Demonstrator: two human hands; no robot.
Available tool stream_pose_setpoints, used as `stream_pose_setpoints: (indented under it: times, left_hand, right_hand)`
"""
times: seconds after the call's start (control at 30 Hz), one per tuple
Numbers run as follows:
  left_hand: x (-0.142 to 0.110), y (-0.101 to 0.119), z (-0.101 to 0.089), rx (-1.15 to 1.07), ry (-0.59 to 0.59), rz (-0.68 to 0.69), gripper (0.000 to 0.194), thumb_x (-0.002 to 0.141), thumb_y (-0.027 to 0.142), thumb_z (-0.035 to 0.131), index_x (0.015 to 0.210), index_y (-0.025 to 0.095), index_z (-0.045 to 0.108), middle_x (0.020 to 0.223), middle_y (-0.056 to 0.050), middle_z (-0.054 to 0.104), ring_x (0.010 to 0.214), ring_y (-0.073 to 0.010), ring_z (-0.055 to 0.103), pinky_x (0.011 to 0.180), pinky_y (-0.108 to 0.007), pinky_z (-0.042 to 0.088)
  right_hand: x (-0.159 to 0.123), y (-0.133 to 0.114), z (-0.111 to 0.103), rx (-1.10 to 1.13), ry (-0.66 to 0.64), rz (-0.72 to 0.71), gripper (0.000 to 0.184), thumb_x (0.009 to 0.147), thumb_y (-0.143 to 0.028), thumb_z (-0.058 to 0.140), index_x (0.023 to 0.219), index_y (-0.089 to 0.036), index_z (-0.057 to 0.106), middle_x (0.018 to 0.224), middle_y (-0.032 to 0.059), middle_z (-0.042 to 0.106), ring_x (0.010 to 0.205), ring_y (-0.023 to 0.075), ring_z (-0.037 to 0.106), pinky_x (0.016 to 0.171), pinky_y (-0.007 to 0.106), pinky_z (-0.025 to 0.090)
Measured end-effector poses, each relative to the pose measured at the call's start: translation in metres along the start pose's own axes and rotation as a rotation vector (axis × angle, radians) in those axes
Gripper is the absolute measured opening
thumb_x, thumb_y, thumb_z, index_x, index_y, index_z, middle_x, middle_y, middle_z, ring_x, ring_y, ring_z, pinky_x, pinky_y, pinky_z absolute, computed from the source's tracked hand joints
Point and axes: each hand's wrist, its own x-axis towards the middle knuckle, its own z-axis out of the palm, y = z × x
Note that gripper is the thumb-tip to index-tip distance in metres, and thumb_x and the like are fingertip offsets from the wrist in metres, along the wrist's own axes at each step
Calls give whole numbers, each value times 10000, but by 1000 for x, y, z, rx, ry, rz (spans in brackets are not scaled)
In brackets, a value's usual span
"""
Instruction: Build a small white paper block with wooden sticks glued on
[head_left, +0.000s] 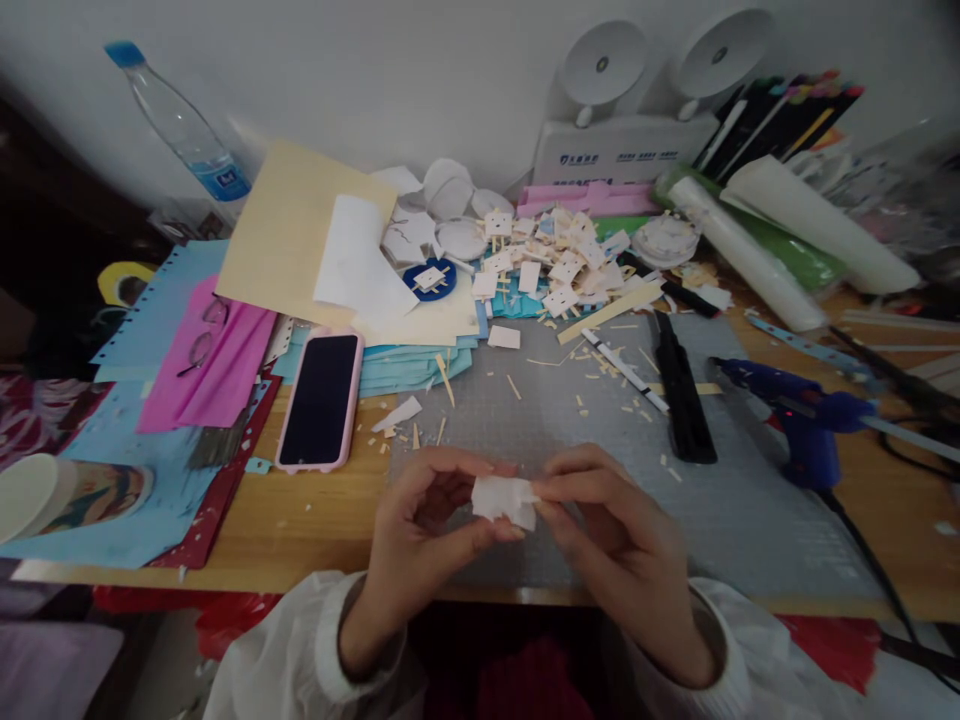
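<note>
A small white paper piece (501, 500) is held above the grey cutting mat (480, 420), close to the table's front edge. My left hand (427, 545) grips it between thumb and fingers from the left. At its right edge, my right hand (615, 545) is closed in a pinch on what looks like a tiny pale strip (531, 497) touching the paper; the fingertips partly hide it. Beyond the hands lies a loose white card (504, 337). Farther back is a heap of small white cards (574, 255), several with drawn faces and thin strip limbs.
A blue glue gun (806, 410) with a cord lies at right, beside a black cutter (681, 390) and a white pen (626, 370). Left are a phone (320, 400), glasses (204, 335) on pink paper and a tipped paper cup (75, 495). Yellowish scraps litter the mat.
</note>
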Motion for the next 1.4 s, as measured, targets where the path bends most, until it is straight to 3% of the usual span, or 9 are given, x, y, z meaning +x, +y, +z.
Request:
stream_pose_setpoints:
  times: [0.17, 0.33, 0.5, 0.7, 0.97, 1.07, 1.2, 1.4]
  left_hand:
    - [1, -1, 1, -1, 38, -40, 296, 677, 150, 826, 866, 190, 602, 973, -59, 757, 902, -172, 719, 786, -241, 577]
    - [5, 1, 2, -29, 67, -26, 287, 666, 188, 837, 830, 183, 602, 930, -67, 766, 870, -187, 730, 739, -245, 587]
    - [6, 1, 6, -13, 104, -67, 233, 677, 244, 828, 768, 173, 625, 835, -58, 769, 769, -170, 733, 676, -231, 593]
    - [5, 3, 7, 45, 96, -184, 289, 688, 367, 806, 639, 163, 606, 530, -22, 684, 431, -128, 628, 433, -215, 529]
    - [9, 4, 1, 103, 44, -288, 304, 690, 343, 802, 596, 148, 588, 459, -7, 632, 393, -103, 574, 407, -184, 467]
    - [15, 5, -3, 135, 40, -226, 254, 782, 365, 723, 680, 147, 644, 578, -28, 684, 495, -109, 608, 475, -193, 495]
    - [18, 8, -8, 178, 81, -74, 139, 782, 237, 727, 904, 177, 695, 922, -66, 724, 744, -137, 657, 671, -241, 553]
    - [14, 16, -9, 294, 32, 116, 82, 777, 150, 715, 835, 209, 716, 888, -48, 670, 844, -157, 624, 752, -263, 528]
  right_hand:
    - [4, -4, 0, -14, -34, -4, 172, 852, -88, 590, 915, -241, 633, 869, -8, 600, 800, 105, 591, 693, 231, 488]
    - [2, -5, 0, -30, -60, -35, 248, 838, -98, 590, 1030, -250, 627, 918, 17, 591, 810, 127, 592, 699, 260, 512]
    - [0, -2, 3, -93, 13, -51, 213, 825, -117, 620, 991, -250, 637, 948, 33, 560, 900, 154, 583, 762, 293, 517]
    - [0, 1, 8, 116, 22, 72, 128, 848, -123, 604, 908, -235, 607, 886, 24, 594, 826, 137, 604, 694, 255, 539]
    - [-2, 3, 12, 309, 34, 238, 107, 831, -156, 638, 893, -229, 588, 791, -18, 586, 698, 85, 596, 628, 174, 532]
    - [-1, 7, 11, 366, 51, 310, 83, 827, -206, 656, 854, -219, 578, 762, -14, 580, 676, 96, 591, 596, 186, 525]
    - [-3, 15, 7, 418, 142, 354, 107, 831, -245, 663, 855, -223, 561, 785, -4, 589, 642, 98, 579, 548, 190, 511]
    - [-2, 20, -4, 417, 248, 363, 93, 831, -246, 666, 845, -233, 575, 784, -13, 599, 641, 93, 568, 547, 183, 505]
